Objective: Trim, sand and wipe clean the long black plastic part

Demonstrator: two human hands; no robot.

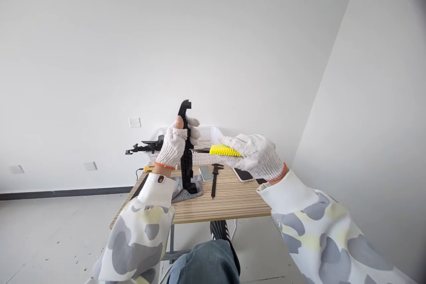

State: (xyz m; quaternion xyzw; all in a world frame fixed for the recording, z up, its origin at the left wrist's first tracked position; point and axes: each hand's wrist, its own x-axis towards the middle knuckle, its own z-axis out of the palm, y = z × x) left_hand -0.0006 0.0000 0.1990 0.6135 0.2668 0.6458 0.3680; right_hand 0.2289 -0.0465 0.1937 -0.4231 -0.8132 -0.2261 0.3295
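Note:
My left hand [175, 144], in a white knit glove, is closed around a tall black plastic part [186, 151] that stands upright on a grey cloth [186, 191] on the wooden table [229, 204]. My right hand [256, 155], also gloved, grips a yellow-handled knife [225, 151] held level, its blade pointing left at the black part's side.
A white basket [208, 144] stands at the table's back, with a long black part [144, 147] sticking out to the left. A phone [205, 172], a black caliper [214, 179] and another phone [243, 175] lie on the table. My knee [206, 262] shows below.

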